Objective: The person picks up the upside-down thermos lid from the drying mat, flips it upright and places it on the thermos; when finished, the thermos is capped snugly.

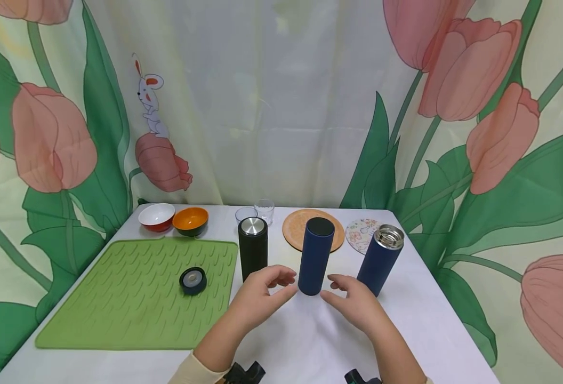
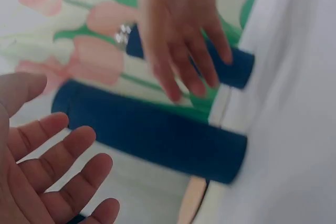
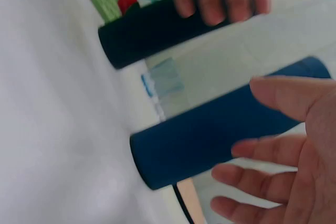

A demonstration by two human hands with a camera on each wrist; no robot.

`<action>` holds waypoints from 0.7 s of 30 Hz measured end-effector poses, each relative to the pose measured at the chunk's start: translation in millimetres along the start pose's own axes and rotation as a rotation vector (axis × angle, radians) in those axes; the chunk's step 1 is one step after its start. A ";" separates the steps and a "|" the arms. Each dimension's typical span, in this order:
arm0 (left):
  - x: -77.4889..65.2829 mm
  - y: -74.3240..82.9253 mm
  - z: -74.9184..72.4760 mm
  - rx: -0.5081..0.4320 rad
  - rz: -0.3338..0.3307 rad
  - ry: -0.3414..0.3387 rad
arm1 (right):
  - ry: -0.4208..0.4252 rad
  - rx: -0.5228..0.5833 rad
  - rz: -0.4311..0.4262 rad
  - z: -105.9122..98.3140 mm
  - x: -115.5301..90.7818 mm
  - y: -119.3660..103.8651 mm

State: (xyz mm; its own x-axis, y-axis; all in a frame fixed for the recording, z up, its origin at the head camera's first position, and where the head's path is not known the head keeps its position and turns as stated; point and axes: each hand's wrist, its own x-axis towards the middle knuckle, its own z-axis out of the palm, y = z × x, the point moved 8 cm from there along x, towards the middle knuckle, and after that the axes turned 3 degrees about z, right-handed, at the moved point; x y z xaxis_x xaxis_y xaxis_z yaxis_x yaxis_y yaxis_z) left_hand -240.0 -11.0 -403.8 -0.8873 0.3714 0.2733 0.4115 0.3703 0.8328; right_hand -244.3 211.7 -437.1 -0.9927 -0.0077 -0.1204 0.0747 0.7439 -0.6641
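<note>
A blue thermos flask (image 1: 316, 258) with a dark lid stands upright on the white table between both hands. My left hand (image 1: 264, 296) is just to its left, fingers loosely bent, a gap between them and the flask. On the flask's other side my right hand (image 1: 353, 301) hovers, also apart from it in the right wrist view. Behind the right hand stands a second blue flask (image 1: 381, 261) without a lid, its steel mouth showing. A black flask (image 1: 252, 248) with a silver-topped lid stands behind the left hand. One round black lid (image 1: 193, 280) lies on the green mat.
The green drying mat (image 1: 133, 309) covers the table's left side. Behind it stand a red-and-white bowl (image 1: 157, 217) and an orange bowl (image 1: 191, 221). Two clear glasses (image 1: 264, 211) are at the back, near a round wooden board (image 1: 293, 226) and a floral round mat (image 1: 360, 234).
</note>
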 end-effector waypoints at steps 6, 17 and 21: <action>-11.7 -29.6 -22.0 0.144 -0.048 0.080 | -0.039 0.055 -0.071 6.3 -17.6 -10.3; -28.9 -80.9 -123.5 0.162 -0.260 0.210 | -0.064 0.105 -0.110 11.7 -29.4 -18.8; -29.8 -96.1 -158.3 0.322 -0.299 0.200 | -0.062 0.098 -0.124 10.6 -31.6 -19.4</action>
State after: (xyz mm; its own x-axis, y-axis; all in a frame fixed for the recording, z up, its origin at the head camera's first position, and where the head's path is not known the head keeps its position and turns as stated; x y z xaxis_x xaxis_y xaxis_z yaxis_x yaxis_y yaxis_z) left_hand -286.1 -192.4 -415.7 -0.9862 0.0487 0.1583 0.1476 0.6924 0.7063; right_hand -213.4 190.5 -428.2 -0.9874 -0.1389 -0.0762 -0.0362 0.6663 -0.7448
